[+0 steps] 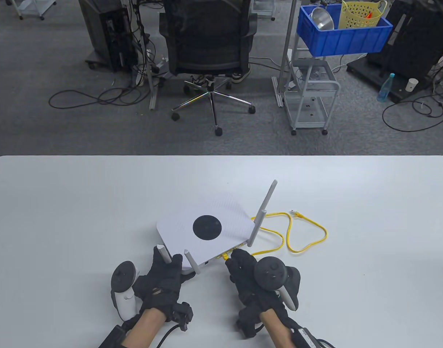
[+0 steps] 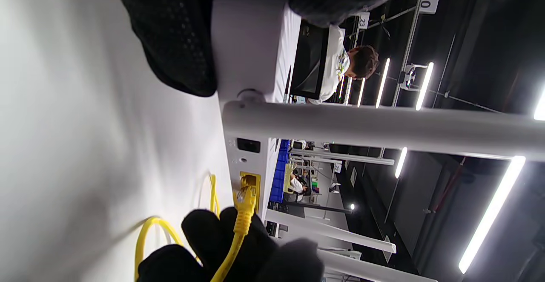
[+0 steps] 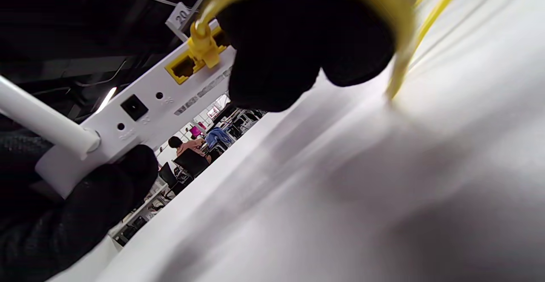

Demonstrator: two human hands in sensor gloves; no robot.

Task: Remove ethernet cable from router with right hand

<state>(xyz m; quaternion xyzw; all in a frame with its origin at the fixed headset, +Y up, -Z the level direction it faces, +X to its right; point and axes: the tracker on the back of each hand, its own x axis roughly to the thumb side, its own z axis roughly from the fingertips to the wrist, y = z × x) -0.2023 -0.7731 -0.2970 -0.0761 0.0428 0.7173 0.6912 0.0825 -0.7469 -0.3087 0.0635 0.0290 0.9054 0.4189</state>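
1. The white worktop (image 1: 80,217) carries everything I am working on; both my hands come in from its near edge.
2. The white router (image 1: 206,226) lies flat near the middle of the near side, a black round disc on its top. Its rear panel faces me, and its antennas (image 1: 263,214) stand up from the rear corners.
3. My left hand (image 1: 163,279) grips the router's near left corner. The fingers are wrapped around the casing beside one antenna's base (image 3: 91,141), with one antenna rising between them in the table view.
4. My right hand (image 1: 250,275) sits at the rear panel, just right of the left hand, closed in a pinch on the ethernet cable (image 1: 304,235) right behind its plug.
5. The yellow ethernet cable runs from my right fingers (image 3: 276,52) out to the right of the router, where it lies in loose loops on the worktop with its free end (image 1: 296,214) lying bare.
6. The yellow plug (image 2: 246,197) sits at the mouth of a yellow port (image 2: 249,179) on the rear panel; I cannot tell whether it is fully seated or partly out. An empty yellow port (image 3: 182,69) is just beside it in the right wrist view.
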